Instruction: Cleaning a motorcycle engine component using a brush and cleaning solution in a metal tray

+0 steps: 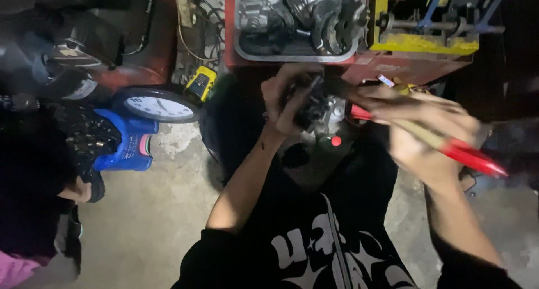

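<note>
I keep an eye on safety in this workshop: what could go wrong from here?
The left hand holds a small dark metal part in the air, unsupported; it might slip and drop. The right hand swings a red-handled brush fast enough to blur, so bristles or grime could flick upward. The light is dim, which makes small pieces hard to see.

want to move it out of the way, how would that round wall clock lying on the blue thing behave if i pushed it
The clock rests partly on the blue container, overhanging it, so a push could probably tip it off. Its round rim suggests it might roll if it lands on edge. The flat face looks glazed and smooth, so likely slippery and breakable on the concrete floor.
</note>
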